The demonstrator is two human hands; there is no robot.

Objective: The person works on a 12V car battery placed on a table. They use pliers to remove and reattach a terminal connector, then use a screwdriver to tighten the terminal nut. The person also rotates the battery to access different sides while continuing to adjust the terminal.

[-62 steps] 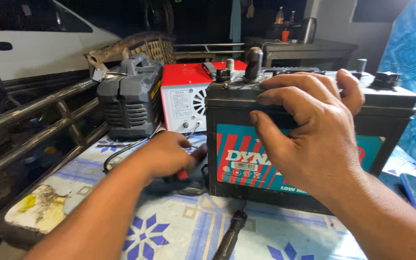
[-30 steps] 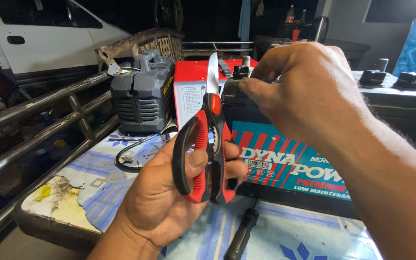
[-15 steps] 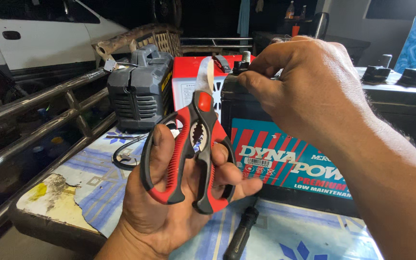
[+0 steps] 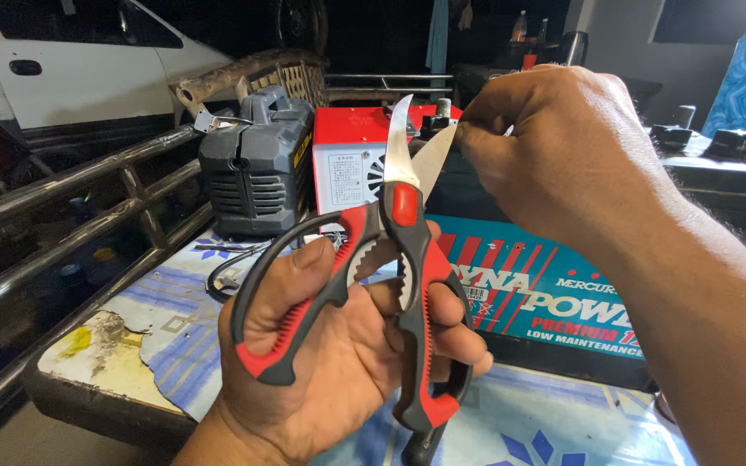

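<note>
My left hand point(image 4: 338, 362) grips a pair of red-and-black-handled scissors point(image 4: 390, 259), palm up, with the steel blades parted and pointing upward. My right hand point(image 4: 563, 151) is raised in front of the black car battery point(image 4: 554, 302), its thumb and forefinger pinched together right at the tip of the right blade. What the fingers pinch is too small to tell. The battery stands on the table behind both hands, its teal and red label facing me.
A grey-black power unit point(image 4: 252, 168) and a red-topped white box point(image 4: 351, 160) stand behind the scissors. The table has a blue-patterned cloth point(image 4: 174, 319) and a worn left corner. Metal rails point(image 4: 62, 224) run along the left, a white car point(image 4: 71, 60) beyond. A dark tool handle point(image 4: 425, 444) lies below.
My left hand picked the scissors off the table and raised them. The handles spread and the blades opened. My right hand left the battery top and moved to the blade tips.
</note>
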